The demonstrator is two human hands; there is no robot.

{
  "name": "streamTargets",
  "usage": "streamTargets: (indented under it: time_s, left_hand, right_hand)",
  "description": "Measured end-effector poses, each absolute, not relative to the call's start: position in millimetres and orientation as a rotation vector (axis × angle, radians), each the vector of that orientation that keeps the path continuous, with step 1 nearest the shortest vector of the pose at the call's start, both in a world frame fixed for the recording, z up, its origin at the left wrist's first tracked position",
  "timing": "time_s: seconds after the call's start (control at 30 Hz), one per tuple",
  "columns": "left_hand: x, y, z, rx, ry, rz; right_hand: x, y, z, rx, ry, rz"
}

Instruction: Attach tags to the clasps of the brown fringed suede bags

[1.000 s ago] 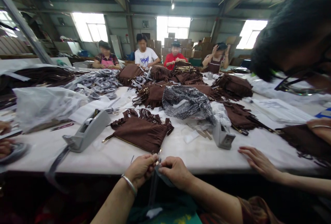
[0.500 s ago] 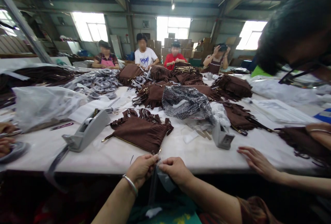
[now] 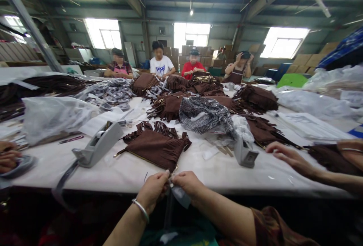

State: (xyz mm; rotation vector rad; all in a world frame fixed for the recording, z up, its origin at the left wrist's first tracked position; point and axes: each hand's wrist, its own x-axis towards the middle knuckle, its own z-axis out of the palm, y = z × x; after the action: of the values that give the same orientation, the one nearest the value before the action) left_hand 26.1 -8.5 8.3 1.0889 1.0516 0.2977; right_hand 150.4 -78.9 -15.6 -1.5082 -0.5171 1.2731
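A brown fringed bag (image 3: 154, 144) lies at the table's front, its zipper edge slanting down toward my hands. My left hand (image 3: 153, 190), with a silver bangle on the wrist, is closed in a pinch just below the bag's near corner. What its fingertips hold is too small to make out. Right beside it, my right hand (image 3: 189, 183) is also pinched shut, with a translucent piece of plastic (image 3: 182, 196) hanging beneath its fingers. The fingertips of both hands nearly meet at the table edge.
Grey tape dispensers stand left (image 3: 98, 144) and right (image 3: 246, 154) of the bag. Behind lie crumpled bubble wrap (image 3: 205, 113), more brown bags (image 3: 255, 98) and a heap of grey rings (image 3: 113, 91). Other people's hands are at far left (image 3: 8, 157) and at right (image 3: 295, 161).
My hands stay pinched together, shifted slightly. The head that leaned in at the right has gone from view. A co-worker's hand at the right has lifted off the table.
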Motion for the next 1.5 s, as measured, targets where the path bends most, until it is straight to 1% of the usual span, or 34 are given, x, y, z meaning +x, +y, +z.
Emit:
streamTargets:
  time_s: [0.07,0.2,0.3,0.4,0.6,0.77,0.9,1.1,1.33,1.5]
  left_hand:
    - [18,-19,10,1.038,1.090,0.304]
    - [6,-39,4,0.856,1.033,0.193]
    - [5,-42,-5,0.803,1.004,0.255]
    - [6,-36,-11,0.839,1.000,0.303]
    - [13,-22,-16,0.934,1.019,0.309]
    - [23,-17,-19,1.019,1.054,0.383]
    - [24,-21,-11,1.032,1.098,0.415]
    - [18,-35,5,0.893,1.073,0.259]
    - [23,-33,-3,0.880,1.144,0.277]
    - [28,-28,-7,0.823,1.130,0.312]
  right_hand:
    - [148,-77,-15,-1.537,-0.536,1.254]
    - [142,-76,-15,-1.552,-0.513,1.229]
    - [139,-76,-14,-1.548,-0.546,1.197]
    - [141,-80,-11,-1.598,-0.579,1.204]
    - [143,-98,-2,-1.780,-0.608,1.326]
    - [143,-98,-1,-1.865,-0.645,1.294]
    - [146,-91,-5,-1.883,-0.686,1.275]
    - [147,-81,-15,-1.871,-0.805,1.137]
    - [148,-74,-22,-1.911,-1.052,0.905]
    - [162,-83,-13,-1.875,-1.327,0.778]
